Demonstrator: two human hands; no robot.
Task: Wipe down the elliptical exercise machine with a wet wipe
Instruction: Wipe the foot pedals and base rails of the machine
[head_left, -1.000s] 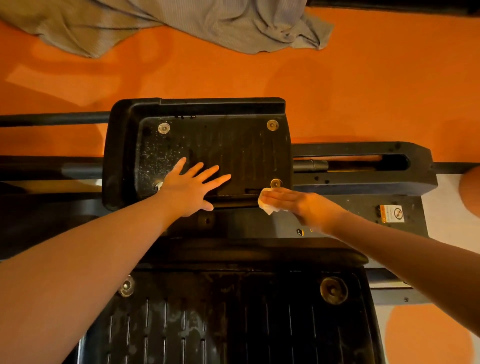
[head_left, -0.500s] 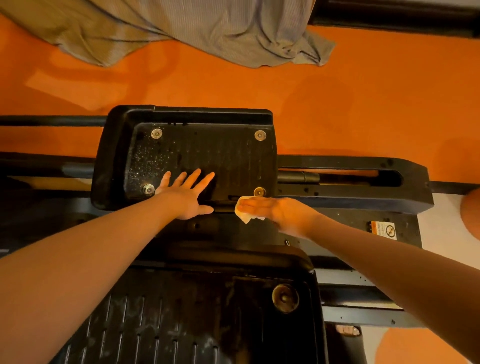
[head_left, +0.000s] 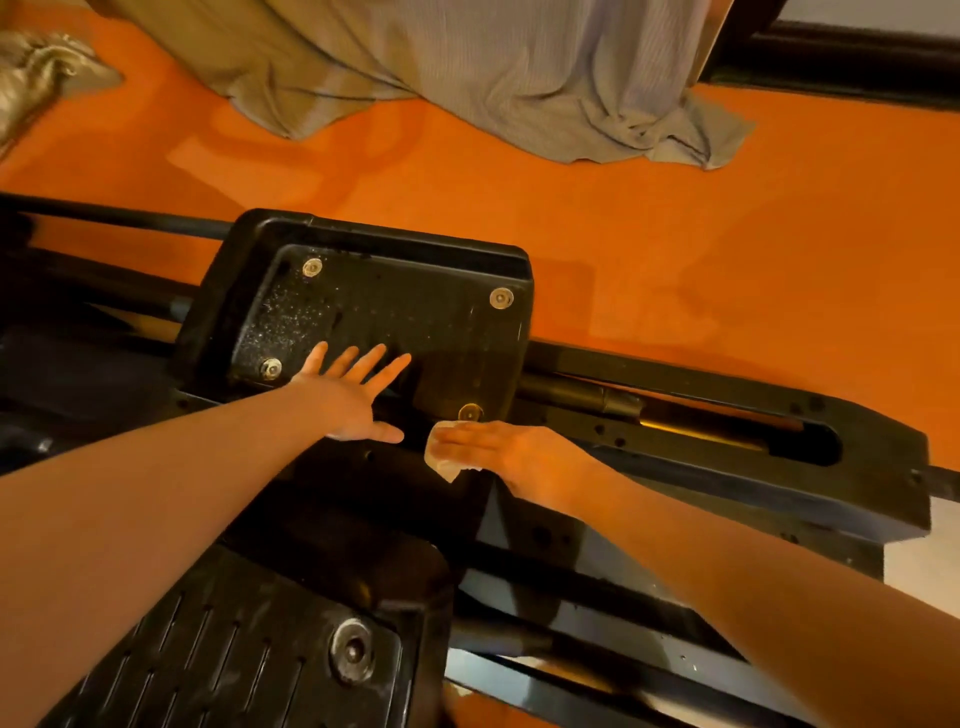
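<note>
The black elliptical's far foot pedal (head_left: 405, 306) lies below me, dusty, with round metal bolts at its corners. My left hand (head_left: 353, 395) rests flat on the pedal's near edge, fingers spread and straight. My right hand (head_left: 498, 449) presses a white wet wipe (head_left: 441, 457) with flat fingers against the pedal's near right edge, just under a bolt. Most of the wipe is hidden under the fingers.
A second ribbed pedal (head_left: 234, 649) sits close at the bottom left. The black rail frame (head_left: 727, 457) runs to the right. Grey fabric (head_left: 493, 78) drapes onto the orange floor (head_left: 675, 249) behind the machine.
The view has swung so the machine now looks tilted. My right hand with the wipe has slid left along the pedal's near edge. My left hand stays flat on the pedal.
</note>
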